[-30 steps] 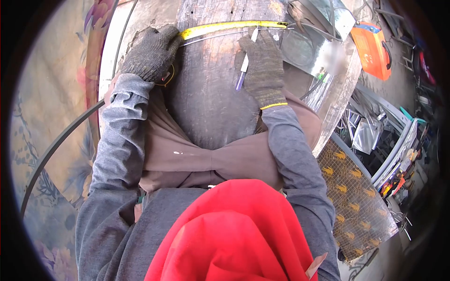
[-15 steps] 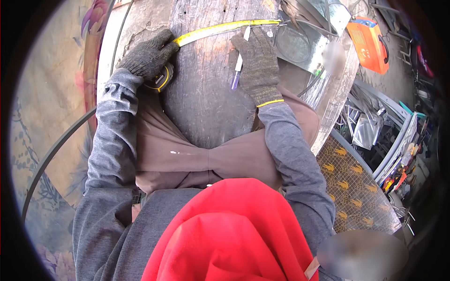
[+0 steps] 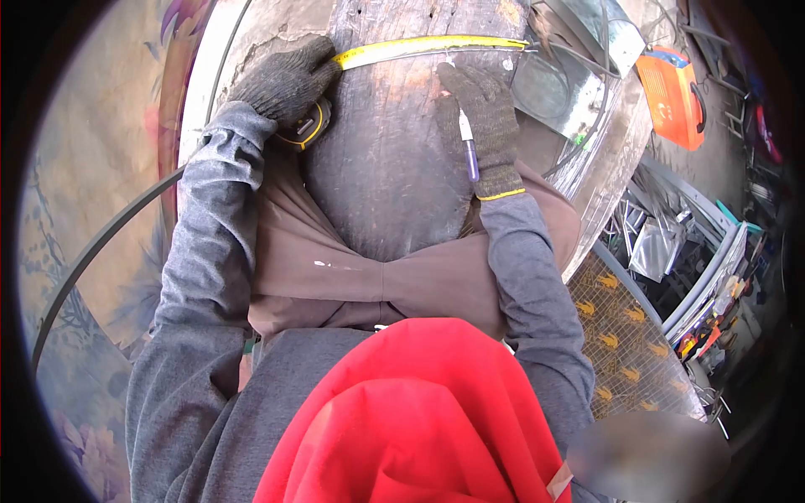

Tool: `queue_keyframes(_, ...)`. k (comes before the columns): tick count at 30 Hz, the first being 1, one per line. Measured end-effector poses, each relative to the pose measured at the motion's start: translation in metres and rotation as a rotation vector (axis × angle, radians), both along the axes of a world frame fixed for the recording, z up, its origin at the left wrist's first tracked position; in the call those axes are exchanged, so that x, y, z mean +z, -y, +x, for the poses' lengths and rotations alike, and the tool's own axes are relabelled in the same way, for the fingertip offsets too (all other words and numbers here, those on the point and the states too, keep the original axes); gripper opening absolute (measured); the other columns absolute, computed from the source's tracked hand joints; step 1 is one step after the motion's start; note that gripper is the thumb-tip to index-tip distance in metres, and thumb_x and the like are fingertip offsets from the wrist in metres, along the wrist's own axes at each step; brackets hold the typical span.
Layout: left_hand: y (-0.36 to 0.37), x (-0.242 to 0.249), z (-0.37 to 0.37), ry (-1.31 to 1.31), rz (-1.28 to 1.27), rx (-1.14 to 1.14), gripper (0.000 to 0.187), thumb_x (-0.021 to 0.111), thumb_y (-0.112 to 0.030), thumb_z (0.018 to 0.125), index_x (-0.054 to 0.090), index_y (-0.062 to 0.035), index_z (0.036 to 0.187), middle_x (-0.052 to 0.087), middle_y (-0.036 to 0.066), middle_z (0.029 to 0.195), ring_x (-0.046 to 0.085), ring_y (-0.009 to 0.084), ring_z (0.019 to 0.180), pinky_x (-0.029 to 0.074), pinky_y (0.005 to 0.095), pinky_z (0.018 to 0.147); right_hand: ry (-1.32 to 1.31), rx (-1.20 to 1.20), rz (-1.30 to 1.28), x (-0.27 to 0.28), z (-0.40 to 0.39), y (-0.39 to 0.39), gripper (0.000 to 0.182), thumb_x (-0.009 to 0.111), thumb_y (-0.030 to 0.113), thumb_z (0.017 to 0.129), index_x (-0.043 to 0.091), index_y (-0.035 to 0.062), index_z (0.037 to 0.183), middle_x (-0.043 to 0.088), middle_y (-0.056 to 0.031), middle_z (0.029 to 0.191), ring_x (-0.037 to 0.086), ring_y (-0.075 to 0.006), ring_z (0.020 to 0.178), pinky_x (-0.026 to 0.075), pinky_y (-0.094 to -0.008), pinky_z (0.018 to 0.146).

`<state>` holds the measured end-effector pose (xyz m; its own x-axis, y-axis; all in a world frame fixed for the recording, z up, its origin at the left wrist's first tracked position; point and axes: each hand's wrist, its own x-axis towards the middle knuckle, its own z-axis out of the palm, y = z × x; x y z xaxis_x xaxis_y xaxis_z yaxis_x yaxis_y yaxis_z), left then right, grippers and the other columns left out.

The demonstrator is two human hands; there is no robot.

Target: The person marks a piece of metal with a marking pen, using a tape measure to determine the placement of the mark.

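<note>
Your left hand [image 3: 285,80] hides part of the tape case [image 3: 314,127]; the board [image 3: 381,180] is cut off at the top edge.

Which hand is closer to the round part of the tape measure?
Left. The left hand is at the tape measure's case, which pokes out from under it. The right hand is across the wooden board, with the pen.

Left hand [image 3: 289,80]: gripping tape measure [image 3: 311,127] | right hand [image 3: 486,113]: holding marker [image 3: 468,144] | yellow blade [image 3: 428,45]: across dark wood [image 3: 381,180]

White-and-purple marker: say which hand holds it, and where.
The right hand holds the marker by its white part, near the tip; the purple end is free.
</note>
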<state>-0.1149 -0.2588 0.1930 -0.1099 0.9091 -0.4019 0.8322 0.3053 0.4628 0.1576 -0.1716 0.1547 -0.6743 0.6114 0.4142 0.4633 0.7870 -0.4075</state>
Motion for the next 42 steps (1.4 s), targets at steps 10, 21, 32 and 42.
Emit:
queue_keyframes(10, 0.000, 0.009, 0.001, -0.032, -0.025, -0.056, 0.035, 0.049, -0.036, 0.097, 0.059, -0.0114, 0.120, 0.065, 0.018, 0.107, 0.062, 0.0379, 0.098, 0.048, 0.0457, 0.086, 0.103, -0.078, -0.145, 0.008, -0.002, 0.000, 0.033, 0.065, 0.026, 0.084, 0.066, 0.0115, 0.114, 0.067, -0.0069, 0.112, 0.062, -0.0270, 0.106, 0.048, -0.0411, 0.094)
queue_keyframes(21, -0.006, 0.013, 0.000, 0.024, -0.171, 0.018, 0.040, 0.051, -0.035, 0.098, 0.056, -0.0100, 0.128, 0.061, 0.017, 0.121, 0.060, 0.0343, 0.109, 0.047, 0.0392, 0.093, 0.003, -0.067, -0.121, 0.004, -0.005, -0.001, 0.028, 0.064, 0.025, 0.086, 0.067, 0.0127, 0.111, 0.067, -0.0081, 0.109, 0.062, -0.0285, 0.106, 0.049, -0.0426, 0.094)
queue_keyframes(32, 0.004, -0.015, -0.014, -0.001, 0.053, -0.133, 0.036, 0.046, -0.038, 0.099, 0.056, -0.0156, 0.126, 0.066, 0.018, 0.106, 0.064, 0.0366, 0.096, 0.050, 0.0455, 0.085, -0.010, -0.021, -0.147, 0.011, -0.006, 0.003, 0.028, 0.066, 0.025, 0.083, 0.068, 0.0134, 0.108, 0.068, -0.0065, 0.106, 0.062, -0.0275, 0.106, 0.048, -0.0429, 0.096)
queue_keyframes(42, 0.001, -0.011, -0.015, -0.008, 0.007, -0.113, 0.040, 0.045, -0.040, 0.099, 0.056, -0.0147, 0.128, 0.066, 0.017, 0.109, 0.065, 0.0354, 0.097, 0.050, 0.0454, 0.087, 0.017, -0.001, -0.136, 0.007, -0.009, 0.006, 0.030, 0.070, 0.021, 0.081, 0.067, 0.0158, 0.111, 0.067, -0.0062, 0.112, 0.065, -0.0261, 0.103, 0.053, -0.0367, 0.087)
